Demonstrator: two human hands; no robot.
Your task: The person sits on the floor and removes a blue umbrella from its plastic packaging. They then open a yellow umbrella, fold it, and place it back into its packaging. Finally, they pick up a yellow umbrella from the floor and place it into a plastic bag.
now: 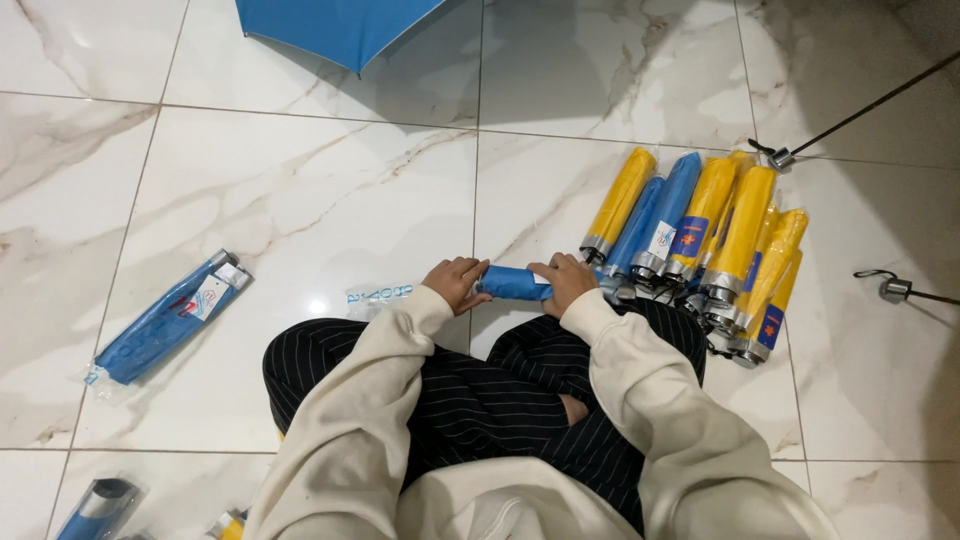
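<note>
I sit cross-legged on a marble floor in striped black trousers and a cream sweater. My left hand [455, 282] and my right hand [563, 281] both grip a folded blue umbrella [513, 284], held level just above my knees. Its ends are covered by my fingers. A clear plastic sleeve [378, 296] lies on the tile just left of my left hand.
A pile of folded yellow and blue umbrellas [700, 245] lies to my right. A bagged blue umbrella [165, 320] rests at left. An open blue umbrella [335, 28] is at the top. Another packed umbrella [95, 505] shows bottom left; thin metal rods [895, 290] lie right.
</note>
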